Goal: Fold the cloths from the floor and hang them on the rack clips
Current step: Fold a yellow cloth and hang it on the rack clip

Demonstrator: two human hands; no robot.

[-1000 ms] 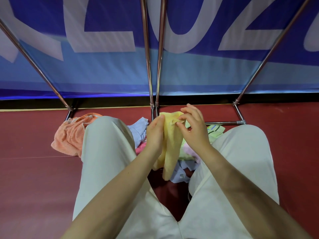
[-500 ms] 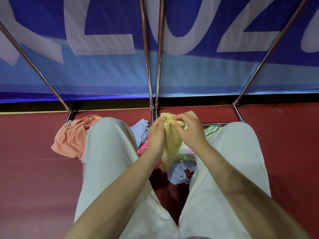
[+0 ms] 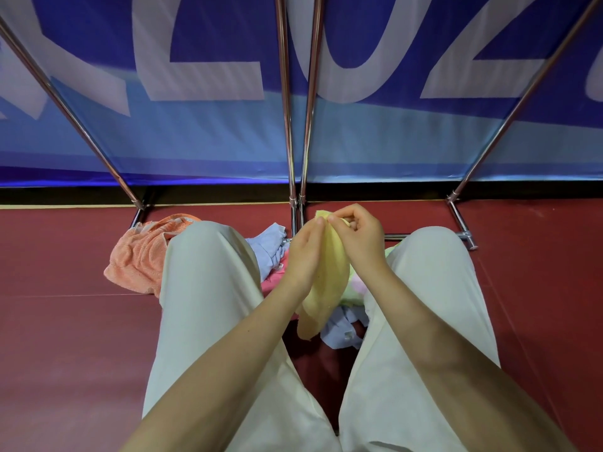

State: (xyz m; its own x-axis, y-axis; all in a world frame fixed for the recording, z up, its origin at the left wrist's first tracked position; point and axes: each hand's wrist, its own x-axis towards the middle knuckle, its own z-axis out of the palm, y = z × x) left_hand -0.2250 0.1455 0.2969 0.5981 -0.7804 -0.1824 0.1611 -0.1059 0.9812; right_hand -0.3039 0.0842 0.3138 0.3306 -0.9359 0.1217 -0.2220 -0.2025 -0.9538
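Large white characters "L", "0", "2" on the blue banner (image 3: 202,135)

A yellow cloth (image 3: 328,282) hangs folded lengthwise, its top edge held up above the cloth pile (image 3: 277,256) on the floor (image 3: 65,337).

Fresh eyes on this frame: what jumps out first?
Both hands, left hand and right hand, pinch the top of a yellow cloth hanging between the knees at centre. Behind it a big blue banner with white letters fills the top, and an orange cloth lies on the red floor at left.
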